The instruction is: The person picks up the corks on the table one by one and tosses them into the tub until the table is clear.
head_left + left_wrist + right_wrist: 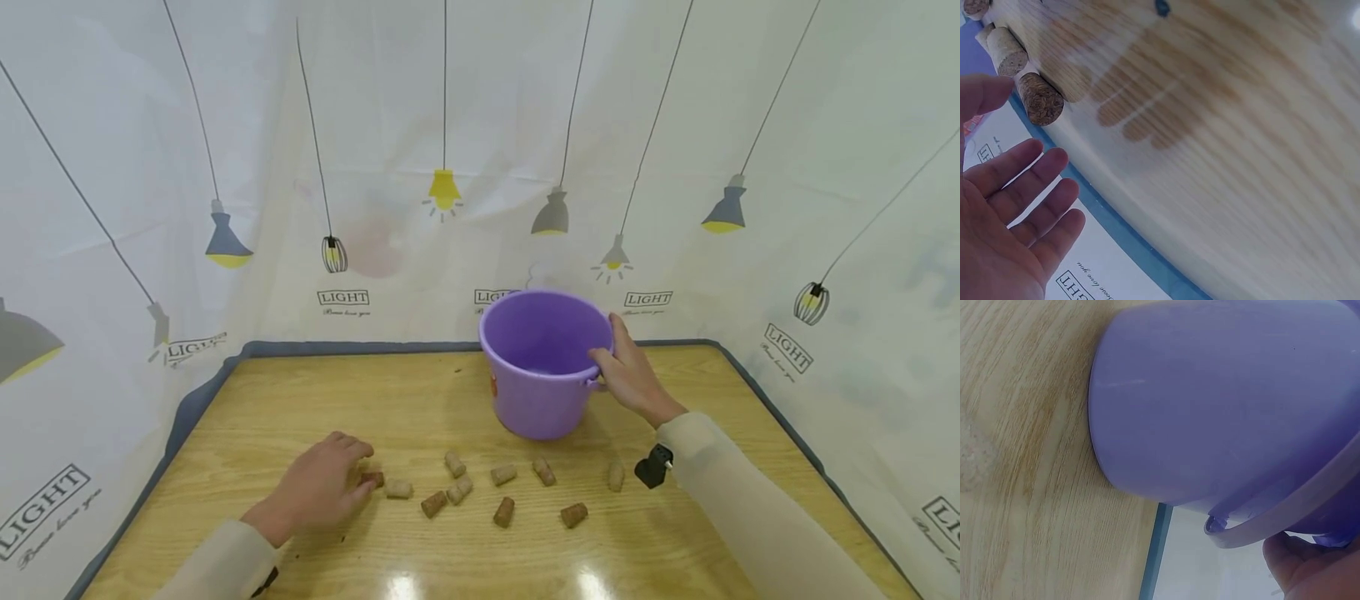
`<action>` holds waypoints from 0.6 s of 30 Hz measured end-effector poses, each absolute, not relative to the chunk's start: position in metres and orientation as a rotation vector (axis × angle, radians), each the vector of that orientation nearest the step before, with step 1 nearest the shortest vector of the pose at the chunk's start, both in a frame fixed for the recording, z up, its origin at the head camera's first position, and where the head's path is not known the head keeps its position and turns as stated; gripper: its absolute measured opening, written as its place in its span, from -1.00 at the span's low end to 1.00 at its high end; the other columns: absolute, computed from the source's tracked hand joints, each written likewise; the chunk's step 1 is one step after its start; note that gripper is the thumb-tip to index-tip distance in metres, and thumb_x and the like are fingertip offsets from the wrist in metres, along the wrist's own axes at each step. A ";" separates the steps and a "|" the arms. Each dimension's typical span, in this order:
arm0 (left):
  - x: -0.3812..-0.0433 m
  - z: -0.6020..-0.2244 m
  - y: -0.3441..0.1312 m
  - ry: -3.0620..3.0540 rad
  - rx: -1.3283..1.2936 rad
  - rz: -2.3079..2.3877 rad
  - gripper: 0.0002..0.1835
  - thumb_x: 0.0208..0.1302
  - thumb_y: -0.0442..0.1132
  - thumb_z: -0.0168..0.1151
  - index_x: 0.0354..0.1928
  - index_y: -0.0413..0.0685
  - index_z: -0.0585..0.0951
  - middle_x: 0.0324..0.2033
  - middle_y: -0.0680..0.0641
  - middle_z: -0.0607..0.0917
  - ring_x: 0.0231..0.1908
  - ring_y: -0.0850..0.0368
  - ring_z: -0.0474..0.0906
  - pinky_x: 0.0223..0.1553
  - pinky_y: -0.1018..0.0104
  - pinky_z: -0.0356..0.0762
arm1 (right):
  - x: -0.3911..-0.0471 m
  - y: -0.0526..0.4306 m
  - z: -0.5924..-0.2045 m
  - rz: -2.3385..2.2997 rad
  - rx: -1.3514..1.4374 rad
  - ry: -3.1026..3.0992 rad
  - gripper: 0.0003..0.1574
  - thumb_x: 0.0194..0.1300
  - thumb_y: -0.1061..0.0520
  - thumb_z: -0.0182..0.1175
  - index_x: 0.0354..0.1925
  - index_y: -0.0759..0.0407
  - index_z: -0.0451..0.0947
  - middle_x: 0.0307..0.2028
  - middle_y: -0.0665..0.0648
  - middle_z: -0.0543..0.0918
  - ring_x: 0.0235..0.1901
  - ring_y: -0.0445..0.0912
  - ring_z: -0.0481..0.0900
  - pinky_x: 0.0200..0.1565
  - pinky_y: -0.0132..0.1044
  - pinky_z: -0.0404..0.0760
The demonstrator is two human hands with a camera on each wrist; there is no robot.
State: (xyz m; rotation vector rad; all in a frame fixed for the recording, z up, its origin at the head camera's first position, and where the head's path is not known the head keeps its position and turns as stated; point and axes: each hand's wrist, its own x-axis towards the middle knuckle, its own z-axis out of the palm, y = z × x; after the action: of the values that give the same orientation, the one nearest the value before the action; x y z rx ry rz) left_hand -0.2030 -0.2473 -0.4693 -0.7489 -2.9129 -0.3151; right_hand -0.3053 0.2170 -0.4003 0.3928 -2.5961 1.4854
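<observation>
With thumb inside and fingers outside, my right hand [633, 375] grips the rim of a purple plastic bucket [543, 408] at its right side. The bucket stands upright toward the back of the table; its handle [1291, 509] hangs along the outer wall in the right wrist view. At the left, my left hand [318, 483] hovers low over the wood, fingers relaxed and apart, palm bare in the left wrist view. Beside its thumb lies a dark brown cork [372, 479], with a paler cork [398, 489] just right of it.
Several more light and dark corks lie scattered in front of the bucket, among them a brown one [574, 515] and a pale one [616, 476]. Behind the wooden table [337, 392] hangs a white cloth [495, 100] printed with lamps, also along both sides.
</observation>
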 end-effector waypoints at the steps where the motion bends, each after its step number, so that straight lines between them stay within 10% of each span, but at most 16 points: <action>1: -0.203 -0.470 -0.247 -2.918 -0.747 -0.307 -0.58 0.28 -0.04 0.42 0.07 -0.13 0.68 -0.02 -0.08 0.71 0.06 -0.07 0.59 0.07 -0.05 0.63 | -0.305 0.217 -0.400 1.489 0.396 -2.594 -0.06 0.52 0.10 -0.07 0.63 0.22 -0.29 0.39 0.54 0.31 0.15 0.37 0.55 -0.27 -0.14 0.77; 18: -0.204 -0.476 -0.246 -2.890 -0.790 -0.291 -0.77 0.21 -0.15 0.48 -0.13 -0.03 0.72 -0.21 0.04 0.72 -0.18 0.11 0.58 -0.17 0.12 0.67 | -0.306 0.217 -0.401 1.492 0.409 -2.585 -0.11 0.52 0.10 -0.06 0.62 0.18 -0.21 0.33 0.53 0.39 0.10 0.39 0.57 -0.30 -0.14 0.76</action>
State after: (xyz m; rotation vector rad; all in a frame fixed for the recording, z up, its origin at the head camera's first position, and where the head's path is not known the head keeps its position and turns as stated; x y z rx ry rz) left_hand -0.2044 -0.2456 -0.4757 -0.7903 -2.8903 -0.2905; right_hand -0.3056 0.2168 -0.4013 0.4085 -2.5851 1.4923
